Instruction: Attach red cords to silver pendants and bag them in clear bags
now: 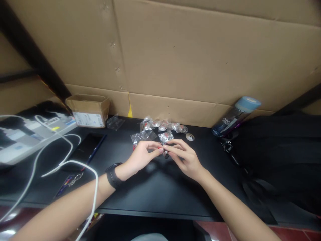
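Note:
My left hand (141, 156) and my right hand (184, 157) meet over the black table (155, 190), fingertips pinched together on a small dark metal piece (166, 153). A black watch sits on my left wrist (113, 175). Just beyond the fingers lie several small clear plastic bags with shiny metal parts (163, 129). A loose round silver disc (190, 137) rests to their right.
A small cardboard box (88, 109) stands at the back left, beside a white power strip with cables (30, 134). A dark phone and a pen (87, 147) lie left. A blue-capped bottle (234, 117) leans at the right, next to a black bag (278, 157). Cardboard wall behind.

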The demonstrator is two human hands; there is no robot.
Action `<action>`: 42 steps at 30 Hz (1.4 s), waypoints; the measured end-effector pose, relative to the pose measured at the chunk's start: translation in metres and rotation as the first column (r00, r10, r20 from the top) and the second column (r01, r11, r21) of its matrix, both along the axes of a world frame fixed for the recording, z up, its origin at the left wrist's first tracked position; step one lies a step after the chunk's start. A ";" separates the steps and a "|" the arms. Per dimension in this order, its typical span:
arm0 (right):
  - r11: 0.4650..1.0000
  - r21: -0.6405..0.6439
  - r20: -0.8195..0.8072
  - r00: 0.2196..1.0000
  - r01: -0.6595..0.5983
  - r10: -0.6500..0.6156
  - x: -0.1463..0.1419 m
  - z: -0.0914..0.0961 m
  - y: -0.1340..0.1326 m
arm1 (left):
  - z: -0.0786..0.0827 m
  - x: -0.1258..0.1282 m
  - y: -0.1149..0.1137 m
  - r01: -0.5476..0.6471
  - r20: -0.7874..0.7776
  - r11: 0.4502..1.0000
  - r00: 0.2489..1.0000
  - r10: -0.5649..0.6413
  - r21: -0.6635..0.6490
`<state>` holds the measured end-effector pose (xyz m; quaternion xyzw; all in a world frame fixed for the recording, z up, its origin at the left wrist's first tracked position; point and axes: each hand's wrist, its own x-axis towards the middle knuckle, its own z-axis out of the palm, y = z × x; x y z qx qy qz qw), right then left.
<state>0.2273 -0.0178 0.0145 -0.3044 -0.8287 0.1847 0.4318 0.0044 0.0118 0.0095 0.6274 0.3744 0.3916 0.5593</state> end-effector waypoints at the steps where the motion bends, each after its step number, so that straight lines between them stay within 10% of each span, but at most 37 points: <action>1: 1.000 -0.007 0.014 1.000 -0.008 0.008 0.001 -0.001 0.000 | -0.001 0.000 0.000 -0.002 -0.004 1.000 1.000 0.002 0.002; 22: 0.999 0.011 0.153 0.988 0.033 -0.034 0.007 -0.003 0.002 | -0.009 0.003 0.001 0.030 -0.024 0.999 0.999 -0.031 -0.026; 29: 0.999 -0.038 0.135 0.991 0.029 -0.023 0.008 -0.005 0.002 | -0.002 -0.003 0.004 0.111 -0.195 0.982 0.977 -0.080 0.150; 33: 0.995 -0.027 0.147 0.985 0.093 -0.088 0.013 -0.005 0.005 | -0.001 -0.023 0.021 0.057 -0.463 0.862 0.860 0.214 0.504; 36: 0.992 -0.008 0.162 0.979 0.124 -0.121 0.017 -0.005 0.008 | -0.007 -0.039 0.039 -0.043 -0.585 0.772 0.626 0.516 0.635; 42: 0.992 0.005 0.158 0.980 0.125 -0.124 0.019 -0.006 0.010 | -0.021 -0.050 0.055 0.000 -0.734 0.819 0.444 0.514 0.574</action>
